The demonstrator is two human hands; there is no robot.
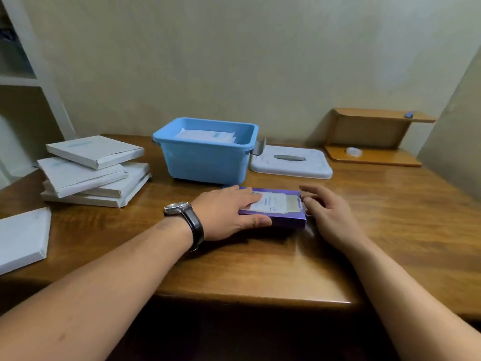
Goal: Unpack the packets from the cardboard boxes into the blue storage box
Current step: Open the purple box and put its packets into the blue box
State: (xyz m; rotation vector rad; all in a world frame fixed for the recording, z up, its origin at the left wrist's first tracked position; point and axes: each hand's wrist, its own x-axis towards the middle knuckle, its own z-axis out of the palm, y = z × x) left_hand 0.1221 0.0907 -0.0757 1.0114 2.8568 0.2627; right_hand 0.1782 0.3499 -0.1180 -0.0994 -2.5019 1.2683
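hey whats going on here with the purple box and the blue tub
A person at a wooden table has a purple box under their left hand, fingers flat on top, thumb against its near side. The right hand is at the box's right end, fingers curled; whether it grips is unclear. Behind, the blue storage box already holds white packets, its white lid lying beside it. A stack of white boxes sits at left.

Storage box (205, 157) sits on the table (260, 269), packets (205, 135) in it. Left of it: stack of cardboard boxes (93, 170). Just right: lid (291, 162), stand (372, 136) farther right; directly before it: one carton (276, 207).
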